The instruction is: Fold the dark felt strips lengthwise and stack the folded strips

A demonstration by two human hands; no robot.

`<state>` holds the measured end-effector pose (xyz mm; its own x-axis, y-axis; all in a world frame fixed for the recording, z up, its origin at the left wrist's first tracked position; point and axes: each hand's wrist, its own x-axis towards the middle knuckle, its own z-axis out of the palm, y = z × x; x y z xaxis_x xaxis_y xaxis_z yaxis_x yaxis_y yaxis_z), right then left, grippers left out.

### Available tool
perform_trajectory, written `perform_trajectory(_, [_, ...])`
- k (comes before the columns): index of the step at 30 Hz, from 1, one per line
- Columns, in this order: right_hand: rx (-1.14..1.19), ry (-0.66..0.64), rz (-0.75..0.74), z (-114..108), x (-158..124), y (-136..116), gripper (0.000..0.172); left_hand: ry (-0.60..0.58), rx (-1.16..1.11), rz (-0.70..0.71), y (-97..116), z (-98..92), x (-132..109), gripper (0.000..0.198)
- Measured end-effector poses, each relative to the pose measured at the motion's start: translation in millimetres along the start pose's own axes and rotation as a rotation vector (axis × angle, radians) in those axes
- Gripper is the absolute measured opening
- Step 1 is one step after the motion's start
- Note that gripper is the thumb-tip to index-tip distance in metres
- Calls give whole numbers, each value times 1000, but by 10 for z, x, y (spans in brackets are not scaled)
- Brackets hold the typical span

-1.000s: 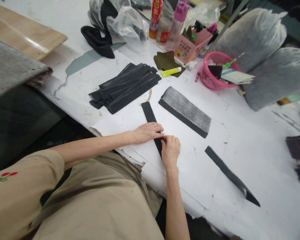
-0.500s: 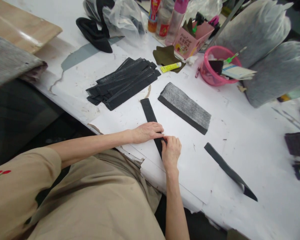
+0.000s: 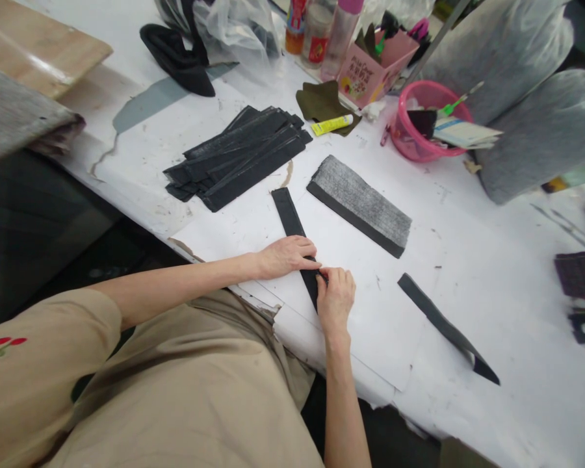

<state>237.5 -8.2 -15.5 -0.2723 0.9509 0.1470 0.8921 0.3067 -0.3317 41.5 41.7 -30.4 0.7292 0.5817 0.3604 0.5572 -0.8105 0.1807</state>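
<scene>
hands not really moving, left hand (image 3: 287, 255) pressing flat on one black strip (image 3: 290, 218), right hand (image 3: 335, 296) pinching it, one pile (image 3: 234, 156) sitting far left

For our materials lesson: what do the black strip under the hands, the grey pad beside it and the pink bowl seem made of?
Black strip: probably leather or synthetic leather; matte, thin, lies flat.
Grey pad: likely felt; fuzzy speckled top, dark edge.
Pink bowl: plastic; smooth, glossy, slightly translucent wall.

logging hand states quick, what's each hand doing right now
Left hand: open, pressed flat on the black strip.
Right hand: closed, pinching the same strip.
</scene>
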Motion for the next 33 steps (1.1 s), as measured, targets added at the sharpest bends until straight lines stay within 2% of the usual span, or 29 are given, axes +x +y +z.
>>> perform_trajectory(4, [-6,10,-8,10,43,-7,6,14,28,12,-27,-33,34,21])
perform_trajectory(11, [-29,41,-15,48,167,-32,10,-40,25,46,-28,-3,113,15])
perform_trajectory(17, [28,24,-36,2,68,43,9,-27,-8,-45,52,19,65,16])
perform_trajectory(27, [-3,9,-34,-22,15,52,11,-39,26,31,132,-15,92,16])
perform_trajectory(33, [14,4,-55,-59,-54,103,11,-52,30,-16,186,-44,89,15])
